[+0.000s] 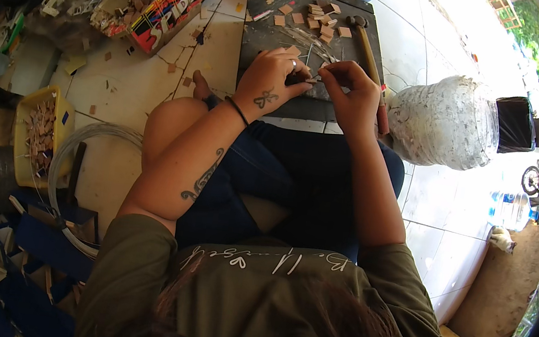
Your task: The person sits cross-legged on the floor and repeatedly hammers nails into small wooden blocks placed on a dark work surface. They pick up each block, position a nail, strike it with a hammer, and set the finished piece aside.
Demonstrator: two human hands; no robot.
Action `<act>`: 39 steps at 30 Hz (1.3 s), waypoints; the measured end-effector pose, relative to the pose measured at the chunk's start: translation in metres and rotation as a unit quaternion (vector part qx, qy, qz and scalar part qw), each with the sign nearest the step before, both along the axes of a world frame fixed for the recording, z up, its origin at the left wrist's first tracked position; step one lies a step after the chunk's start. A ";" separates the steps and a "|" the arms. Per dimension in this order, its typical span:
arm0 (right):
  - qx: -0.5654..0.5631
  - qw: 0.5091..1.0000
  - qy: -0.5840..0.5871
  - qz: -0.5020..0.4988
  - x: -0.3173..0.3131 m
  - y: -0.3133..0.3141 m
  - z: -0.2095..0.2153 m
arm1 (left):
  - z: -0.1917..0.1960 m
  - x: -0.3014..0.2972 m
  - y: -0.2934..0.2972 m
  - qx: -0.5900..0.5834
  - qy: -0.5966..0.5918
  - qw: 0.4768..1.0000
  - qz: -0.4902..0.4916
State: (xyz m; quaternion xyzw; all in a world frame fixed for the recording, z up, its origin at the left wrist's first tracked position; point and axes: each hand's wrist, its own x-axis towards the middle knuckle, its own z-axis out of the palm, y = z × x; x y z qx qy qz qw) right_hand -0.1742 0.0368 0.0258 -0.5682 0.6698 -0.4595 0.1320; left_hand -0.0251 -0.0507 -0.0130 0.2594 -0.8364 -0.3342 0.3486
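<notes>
My left hand (pixel 274 76) and my right hand (pixel 352 87) meet over the near part of a low dark work board (pixel 260 36). Both have thumb and fingers pinched together, almost touching each other. Whatever sits between the fingertips is too small to make out. Just beyond them lie thin pieces of wire (pixel 308 53) on the board. Farther up is a loose group of small square wooden tiles (pixel 321 18), some stacked. Along the board's right side rests a hammer (pixel 369 50), its head at the far end and its handle reaching past my right hand.
To the left stand an open printed cardboard box (pixel 178 7) of wood scraps, a yellow basket (pixel 66 122) of wooden pieces and a wire coil (pixel 58 173). A large whitish plastic container (pixel 445 121) lies right of the board. Wood bits litter the tiled floor (pixel 216 33).
</notes>
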 end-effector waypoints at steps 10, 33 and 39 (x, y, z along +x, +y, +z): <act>-0.044 0.998 0.047 0.019 0.000 -0.004 0.000 | -0.003 -0.001 -0.002 -0.009 0.002 1.000 -0.009; -0.021 0.998 0.052 0.025 -0.002 -0.003 0.003 | -0.002 -0.001 -0.001 -0.019 -0.008 1.000 -0.004; -0.025 0.997 0.065 0.030 -0.003 -0.005 0.002 | -0.003 -0.001 -0.001 -0.014 -0.008 1.000 -0.003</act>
